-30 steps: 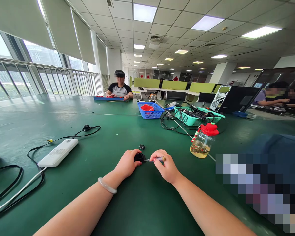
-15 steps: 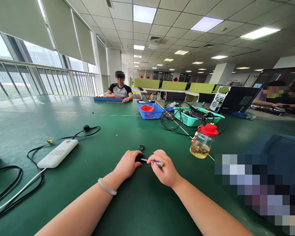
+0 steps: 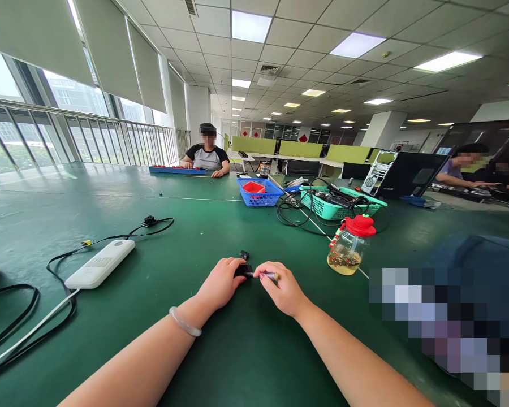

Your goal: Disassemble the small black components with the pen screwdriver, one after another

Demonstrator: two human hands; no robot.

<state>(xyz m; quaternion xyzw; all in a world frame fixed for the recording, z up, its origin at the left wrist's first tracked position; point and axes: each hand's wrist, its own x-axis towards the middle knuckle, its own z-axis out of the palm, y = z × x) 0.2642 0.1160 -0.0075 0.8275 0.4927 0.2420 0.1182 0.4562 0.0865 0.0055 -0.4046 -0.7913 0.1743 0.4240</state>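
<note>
My left hand (image 3: 221, 284) is closed on a small black part (image 3: 245, 271), pinning it against the green tabletop (image 3: 220, 350). What kind of part it is, I cannot make out. In my right hand (image 3: 283, 288) is a screwdriver (image 3: 271, 276), pinched between thumb and fingers and lying nearly level. Its thin shaft points left and its tip meets the right side of the black part. Just beyond my left fingertips lies another small black piece (image 3: 244, 255).
A white power bank (image 3: 100, 264) with cables lies at left. To the right stands a red-lidded bottle (image 3: 348, 249). Farther back are a blue basket (image 3: 259, 198) and a green basket (image 3: 326, 211) of cables. A person (image 3: 207, 152) sits across the table beside a blue tray (image 3: 173, 170).
My right hand and the screwdriver have shifted slightly, and the black part now lies flatter and shows more of its top. Across the table, the blue tray has slid left.
</note>
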